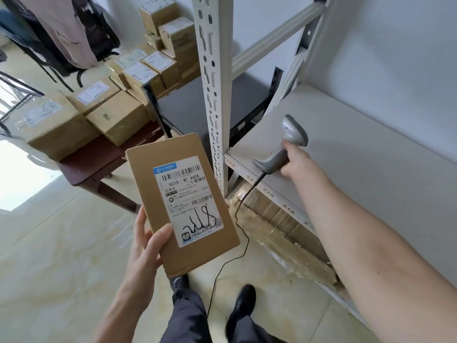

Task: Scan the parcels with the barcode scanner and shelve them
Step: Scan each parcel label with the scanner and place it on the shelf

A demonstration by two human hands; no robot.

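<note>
Pale tiled floor (61,243) underfoot, glossy, window glare at left edge.

Nearest: left hand (146,246) holding flat brown parcel (183,204) by its lower left corner, thumb curled over front face, fingers behind. Label (189,203) face up, barcodes readable, black scrawl across lower part. Parcel held in air over floor, not resting on anything, just left of shelf upright (214,95).

Right hand (294,162) reached out over front left corner of grey shelf board (346,149), fingers closed round handle of barcode scanner (284,147). Scanner head pointing away toward back of board, not at parcel. Black cable (237,233) trailing from handle down past shelf front edge to floor, running close by shoes (241,308).

Below board: large taped cardboard box (279,233) on lower level. Number tags along board front edge.

Farther: dark wooden table (99,167) with stacked brown parcels (81,120), more piled beyond toward wall.

Risks, judged:
- Cable near feet: snag on a step, scanner jerked from grip.
- Parcel gripped at one corner only: tilt or slip if swung quickly.
- Scanner aimed off label: no read until turned.
- Two barcodes on label: wrong one picked up.
</note>
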